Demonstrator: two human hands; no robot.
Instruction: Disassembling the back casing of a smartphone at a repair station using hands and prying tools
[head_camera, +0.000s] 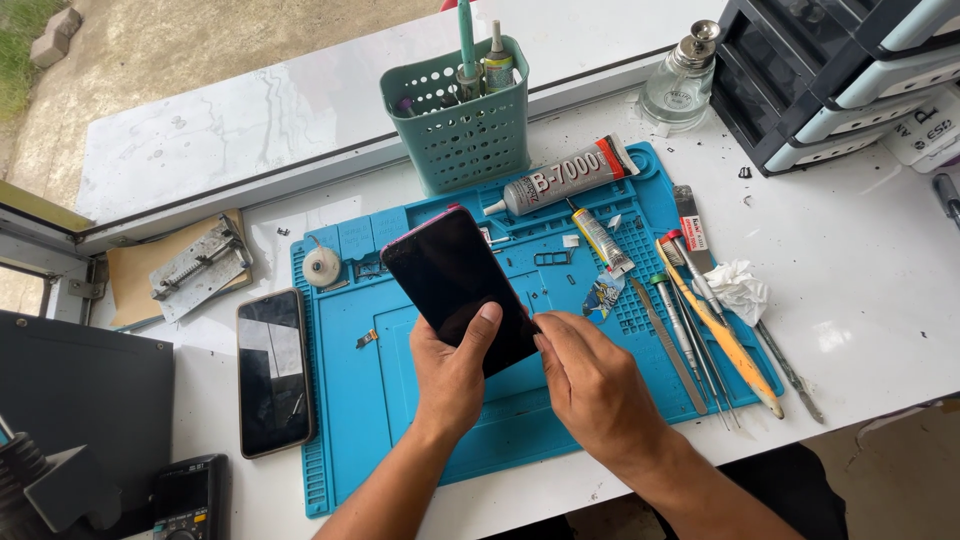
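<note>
My left hand (452, 372) grips a black smartphone (450, 275) with a pink edge, thumb across its dark screen, holding it tilted above the blue work mat (370, 400). My right hand (590, 380) is at the phone's lower right corner, its fingertips pinched against that edge. Whether anything small sits between those fingertips is hidden.
A second phone (272, 370) lies left of the mat. A large glue tube (565, 175), a small tube (600, 240), tweezers and pry tools (700, 330) and a crumpled tissue (738, 288) lie right. A teal basket (460, 125), glass bottle (682, 80), drawer unit (840, 70) and multimeter (190, 495) ring the desk.
</note>
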